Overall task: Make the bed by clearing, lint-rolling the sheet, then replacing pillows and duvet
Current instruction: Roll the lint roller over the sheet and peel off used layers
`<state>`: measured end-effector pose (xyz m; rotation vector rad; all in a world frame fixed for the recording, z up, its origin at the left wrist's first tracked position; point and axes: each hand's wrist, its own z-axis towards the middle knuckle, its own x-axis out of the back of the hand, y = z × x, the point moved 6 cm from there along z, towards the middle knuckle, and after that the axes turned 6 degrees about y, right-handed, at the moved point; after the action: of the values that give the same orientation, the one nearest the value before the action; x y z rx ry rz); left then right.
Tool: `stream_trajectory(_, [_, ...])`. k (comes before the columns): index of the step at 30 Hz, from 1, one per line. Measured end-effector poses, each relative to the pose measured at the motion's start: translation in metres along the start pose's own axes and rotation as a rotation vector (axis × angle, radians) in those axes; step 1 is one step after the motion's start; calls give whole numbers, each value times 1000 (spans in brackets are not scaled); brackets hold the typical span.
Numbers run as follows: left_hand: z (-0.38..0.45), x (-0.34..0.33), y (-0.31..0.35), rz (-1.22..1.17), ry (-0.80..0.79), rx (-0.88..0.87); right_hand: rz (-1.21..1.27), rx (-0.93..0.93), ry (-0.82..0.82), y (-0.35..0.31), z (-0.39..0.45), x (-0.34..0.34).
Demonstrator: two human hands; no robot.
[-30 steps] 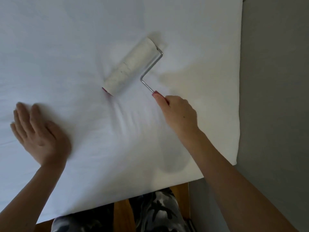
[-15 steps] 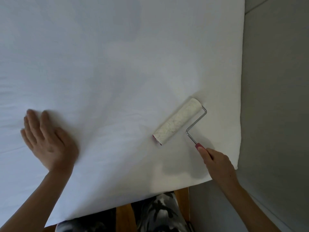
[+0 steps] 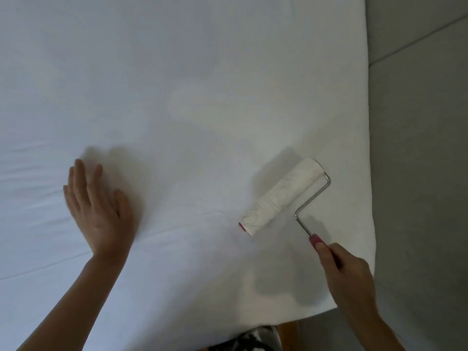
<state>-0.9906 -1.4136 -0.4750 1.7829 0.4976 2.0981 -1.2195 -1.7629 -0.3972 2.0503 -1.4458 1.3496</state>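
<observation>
A white sheet (image 3: 190,97) covers the bed and fills most of the view. A lint roller (image 3: 281,197) with a white sticky drum, a bent metal arm and a pink handle lies on the sheet near the bed's right corner. Hairs show on the drum. My right hand (image 3: 347,272) grips the pink handle, index finger stretched along it. My left hand (image 3: 97,206) rests flat on the sheet at the left, fingers straight. No pillows or duvet are in view.
The bed's right edge runs down beside a grey wall (image 3: 417,173). A wooden bed frame (image 3: 287,335) shows at the bottom, with my camouflage-patterned trousers (image 3: 250,340) next to it.
The roller came back from the middle of the sheet toward the near right corner. My left hand shifted to the right along the sheet and stayed flat.
</observation>
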Motion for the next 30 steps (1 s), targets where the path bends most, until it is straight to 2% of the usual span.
stream_trajectory(4, [50, -23, 29, -18, -8, -48, 101, 141, 73, -86, 57, -11])
stream_trajectory(8, [88, -54, 56, 56, -91, -141, 208, 258, 113, -185, 114, -11])
stream_trajectory(11, [101, -79, 70, 129, -149, -168, 315, 256, 89, -236, 156, -12])
stream_trajectory(14, [99, -87, 71, 186, -154, -164, 264, 208, 23, -252, 186, -16])
stream_trajectory(19, [99, -85, 69, 178, -147, -187, 219, 135, 10, -208, 174, -25])
stream_trajectory(25, [93, -79, 67, 148, -143, -198, 247, -24, 8, -90, 106, -26])
stream_trajectory(30, [55, -64, 59, 105, -204, -268, 246, -119, -1, -15, 48, -22])
